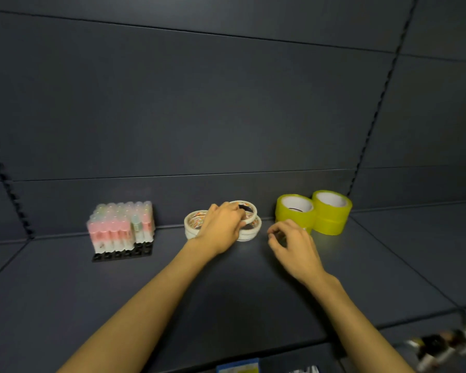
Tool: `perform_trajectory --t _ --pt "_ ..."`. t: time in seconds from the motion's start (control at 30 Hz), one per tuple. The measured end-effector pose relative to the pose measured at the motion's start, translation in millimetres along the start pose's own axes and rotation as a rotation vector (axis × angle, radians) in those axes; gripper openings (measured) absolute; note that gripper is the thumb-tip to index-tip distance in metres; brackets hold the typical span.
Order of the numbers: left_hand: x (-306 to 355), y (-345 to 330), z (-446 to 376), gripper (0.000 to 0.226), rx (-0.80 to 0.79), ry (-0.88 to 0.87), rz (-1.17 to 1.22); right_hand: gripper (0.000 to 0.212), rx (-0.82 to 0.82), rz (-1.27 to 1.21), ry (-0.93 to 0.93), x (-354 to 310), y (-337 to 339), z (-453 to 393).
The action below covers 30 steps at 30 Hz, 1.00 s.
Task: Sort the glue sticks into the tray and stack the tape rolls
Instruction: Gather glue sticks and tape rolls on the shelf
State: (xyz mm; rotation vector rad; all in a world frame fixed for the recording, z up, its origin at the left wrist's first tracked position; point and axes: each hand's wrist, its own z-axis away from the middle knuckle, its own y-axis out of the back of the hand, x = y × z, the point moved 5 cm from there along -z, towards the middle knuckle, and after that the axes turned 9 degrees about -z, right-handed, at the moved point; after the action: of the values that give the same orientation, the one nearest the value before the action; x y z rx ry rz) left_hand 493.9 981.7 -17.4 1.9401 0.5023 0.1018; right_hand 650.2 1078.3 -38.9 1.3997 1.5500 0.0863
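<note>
- Pinching top white tape roll point(244, 210) with left hand point(221, 227), fingers curled over near rim; roll tilted, far edge higher, apparently mid-placement onto white stack point(249, 230) beneath.
- Exact finger contact blurred; thumb hidden behind hand.
- Second white stack point(194, 223) at 9 o'clock of held roll, touching or nearly touching left hand, partly covered by wrist.
- Right hand point(291, 243) at 3 o'clock of white stacks, hovering, fingers loosely curled, holding nothing visible; probably ready to steady or square up stack.
- Yellow tape rolls point(296, 211) at 1 o'clock of right hand, two columns side by side, touching each other; right column point(331, 211) looks two rolls high, so likely already stacked. Left column's lower part hidden by right hand fingers.
- Glue sticks point(119, 227) far at 9 o'clock of white rolls, standing upright, packed tight in black tray point(119, 256); front row of tray sockets showing bare, few slots maybe unfilled.
- Glue part judged mostly done; tape stacking in progress, white rolls split across two piles.
- Tilted hold suggests lining up near edge first before dropping flat; risk: roll landing off-centre, sliding off thin stack.
- All on dark shelf point(226, 286), back panel close behind rolls, keeps piles from drifting rearward.
- Blurred items at lower right corner point(441, 345), unidentifiable.
</note>
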Motion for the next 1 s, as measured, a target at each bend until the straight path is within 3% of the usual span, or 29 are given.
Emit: perform_trajectory --t 0.27,0.5,0.7,1.0 --pt "16 -24 -11 0.026 -0.09 0.039 0.007 0.004 -0.036 -0.01 0.004 13 12 4" --pt "3 1 16 0.032 -0.009 0.107 0.107 0.008 -0.074 -0.1 0.084 -10 -7 1" --pt "-48 48 88 0.039 0.097 0.204 0.069 0.01 -0.16 -0.183 0.183 -72 -49 -3" --pt "-153 97 238 0.036 0.023 0.479 -0.047 0.012 -0.326 -0.285 0.378 -208 -159 13"
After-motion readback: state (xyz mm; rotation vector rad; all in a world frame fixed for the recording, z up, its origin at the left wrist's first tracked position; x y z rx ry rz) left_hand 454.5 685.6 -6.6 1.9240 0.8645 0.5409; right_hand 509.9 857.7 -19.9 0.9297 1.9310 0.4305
